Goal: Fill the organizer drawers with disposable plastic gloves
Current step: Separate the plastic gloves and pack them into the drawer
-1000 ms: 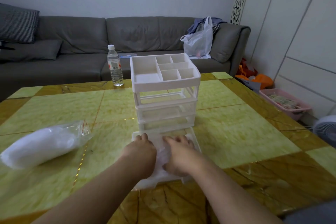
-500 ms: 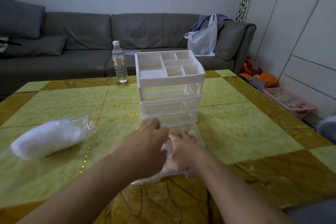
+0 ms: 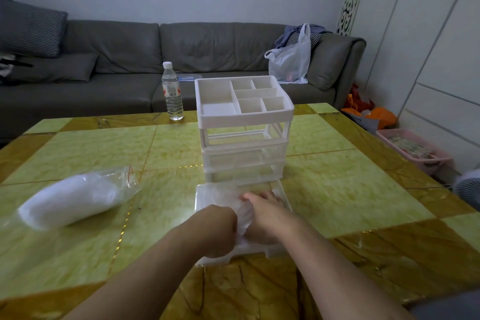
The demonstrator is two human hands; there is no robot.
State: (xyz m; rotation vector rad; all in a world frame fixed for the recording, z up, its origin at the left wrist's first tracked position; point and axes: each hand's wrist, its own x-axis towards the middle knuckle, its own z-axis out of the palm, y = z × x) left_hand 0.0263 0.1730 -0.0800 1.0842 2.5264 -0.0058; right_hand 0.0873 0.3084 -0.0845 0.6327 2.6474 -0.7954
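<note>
Directly before the white plastic organizer (image 3: 244, 135), both hands—left hand (image 3: 220, 228), right hand (image 3: 265, 215)—pinch thin clear gloves (image 3: 242, 213) over the pulled-out translucent drawer (image 3: 205, 195), long axis fore-aft.

You are in a home living room: a long grey sofa (image 3: 155, 60) runs along the far wall beyond the far edge of your bench (image 3: 337, 189), with a striped cushion (image 3: 28, 26) at its left end and a white carrier bag (image 3: 292, 60) and clothes heaped at its right end; a pink basket (image 3: 415, 150) and a fan (image 3: 467, 187) stand on the floor off the bench's right edge, by white cupboard doors (image 3: 441, 60)
</note>
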